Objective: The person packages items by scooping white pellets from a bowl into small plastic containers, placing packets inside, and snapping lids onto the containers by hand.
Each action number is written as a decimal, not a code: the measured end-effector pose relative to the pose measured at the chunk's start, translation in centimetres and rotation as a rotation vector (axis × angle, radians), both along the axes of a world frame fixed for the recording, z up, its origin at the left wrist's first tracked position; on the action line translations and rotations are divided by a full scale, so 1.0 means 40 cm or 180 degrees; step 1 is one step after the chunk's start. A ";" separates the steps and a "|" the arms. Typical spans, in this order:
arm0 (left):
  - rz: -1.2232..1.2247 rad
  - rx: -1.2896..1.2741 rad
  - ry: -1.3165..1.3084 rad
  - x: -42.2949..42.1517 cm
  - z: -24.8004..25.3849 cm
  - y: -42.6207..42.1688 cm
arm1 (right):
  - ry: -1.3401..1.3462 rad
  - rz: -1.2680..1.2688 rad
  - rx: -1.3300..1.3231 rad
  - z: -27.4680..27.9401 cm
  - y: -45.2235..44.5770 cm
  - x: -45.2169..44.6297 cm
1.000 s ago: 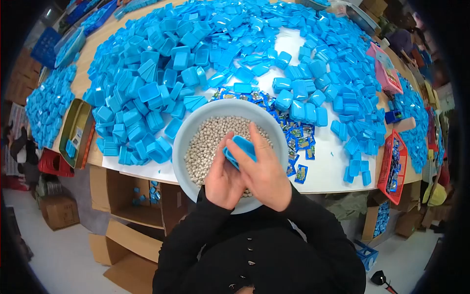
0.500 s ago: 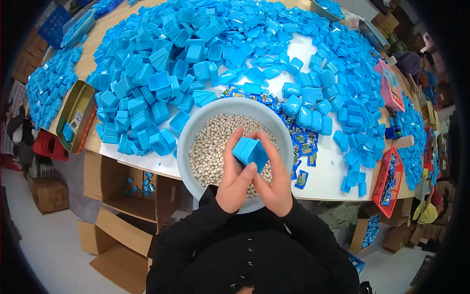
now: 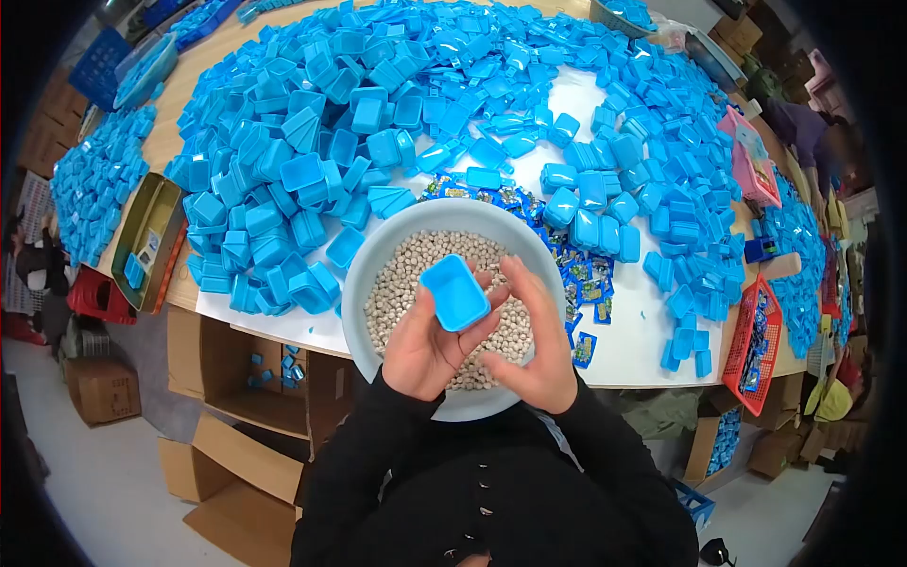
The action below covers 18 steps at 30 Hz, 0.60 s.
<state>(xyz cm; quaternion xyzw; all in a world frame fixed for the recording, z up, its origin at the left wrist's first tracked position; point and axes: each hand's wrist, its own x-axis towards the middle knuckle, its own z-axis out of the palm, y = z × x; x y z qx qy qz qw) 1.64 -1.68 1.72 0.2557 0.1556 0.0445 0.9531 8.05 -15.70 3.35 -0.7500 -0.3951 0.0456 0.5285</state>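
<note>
My left hand [image 3: 419, 352] is closed around a small blue plastic box [image 3: 455, 293], its open mouth turned up towards me. The box looks hollow inside. Just to its right, my right hand [image 3: 540, 354] is open with fingers apart, holding nothing. Both hands are over a pale grey-blue basin [image 3: 361, 255], which contains many small round beige pellets [image 3: 416, 253]. Behind the basin's right side lie small printed blue packets [image 3: 588, 283].
Heaped blue boxes [image 3: 302, 170] cover the left and back of the table; closed-looking blue boxes [image 3: 586, 227] lie to the right. A red basket [image 3: 753, 350] holds packets at the right edge. Cardboard boxes [image 3: 248, 454] stand below on the left. A green tin [image 3: 151, 241] is farther left.
My right hand has come off the blue box and opened. My left hand has moved slightly left, and the box's open mouth now faces up.
</note>
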 end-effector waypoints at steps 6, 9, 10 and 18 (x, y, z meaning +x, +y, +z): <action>-0.0198 -0.0813 -0.0007 0.001 -0.017 0.012 | 0.0715 0.0101 0.0106 -0.045 -0.034 0.013; -0.0278 -0.0924 -0.0271 -0.005 -0.044 0.016 | 0.0475 0.0239 -0.0026 -0.048 -0.032 0.018; -0.0282 -0.0916 -0.0262 -0.007 -0.044 0.016 | 0.0483 0.0235 -0.0017 -0.044 -0.028 0.019; -0.0502 -0.0567 -0.0217 -0.012 -0.058 0.009 | 0.1473 0.0680 0.0254 -0.040 -0.003 0.051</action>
